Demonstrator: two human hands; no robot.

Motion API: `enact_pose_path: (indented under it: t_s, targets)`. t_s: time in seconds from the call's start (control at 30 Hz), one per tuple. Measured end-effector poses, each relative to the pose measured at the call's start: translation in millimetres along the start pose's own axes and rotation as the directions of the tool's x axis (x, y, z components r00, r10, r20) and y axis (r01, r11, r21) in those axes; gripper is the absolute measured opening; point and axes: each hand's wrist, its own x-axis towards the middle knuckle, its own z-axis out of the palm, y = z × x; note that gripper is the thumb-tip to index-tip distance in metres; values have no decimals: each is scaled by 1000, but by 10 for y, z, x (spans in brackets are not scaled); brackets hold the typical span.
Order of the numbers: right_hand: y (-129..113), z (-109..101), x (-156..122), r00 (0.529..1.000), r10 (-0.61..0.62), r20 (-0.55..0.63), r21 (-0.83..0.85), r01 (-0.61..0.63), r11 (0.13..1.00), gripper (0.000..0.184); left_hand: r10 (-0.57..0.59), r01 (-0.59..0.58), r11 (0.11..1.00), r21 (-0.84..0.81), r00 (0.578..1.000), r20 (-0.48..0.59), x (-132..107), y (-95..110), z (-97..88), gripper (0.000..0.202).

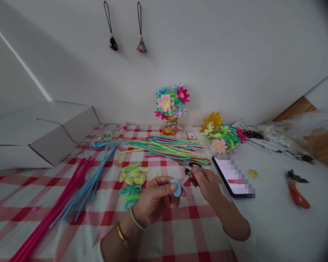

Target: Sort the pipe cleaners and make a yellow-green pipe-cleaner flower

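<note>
My left hand (pixel 160 196) is closed, pinching a light blue fuzzy pipe cleaner loop (pixel 175 186) between thumb and fingers. To its right, my right hand (pixel 206 183) has its fingertips pressed together; a small dark bit shows at them, too small to name. Just behind those fingertips lie scissors (pixel 194 165) with black handles, partly hidden. Left of my left hand are yellow-green pipe cleaner leaves (pixel 136 174) and teal looped pieces (pixel 130 190).
Multicoloured pipe cleaners (pixel 172 147) lie behind my hands, with pink (pixel 62 200) and blue ones (pixel 91 185) at left. A flower-filled jar (pixel 170 126), loose flowers (pixel 218 145), a phone (pixel 232 178), orange-handled pliers (pixel 297 194) and a white box (pixel 57 145) surround the checked cloth.
</note>
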Motion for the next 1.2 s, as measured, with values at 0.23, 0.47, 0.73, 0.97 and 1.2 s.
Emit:
enact_pose_path:
  t_s: [0.23,0.47,0.73,0.97,1.2]
  targets:
    - [-66,-6,-22,999,-36,-10,-18,36,999,38,6,-6,1000,-6,1000,11,-8,-8,10,16]
    - [-110,-3,-33,999,-37,-5,-22,37,999,39,9,-9,1000,0,1000,4,-7,-16,-1,16]
    - [-113,6,-35,1000,-6,21,-33,7,999,39,10,-10,1000,-6,1000,16,-3,-6,-5,16]
    - [-109,2,-41,999,-38,27,-63,39,997,40,6,-6,1000,-22,1000,3,1,-8,2,15]
    - [-105,7,-42,999,-21,29,-59,23,998,40,6,-6,1000,-2,1000,-5,3,-8,-10,17]
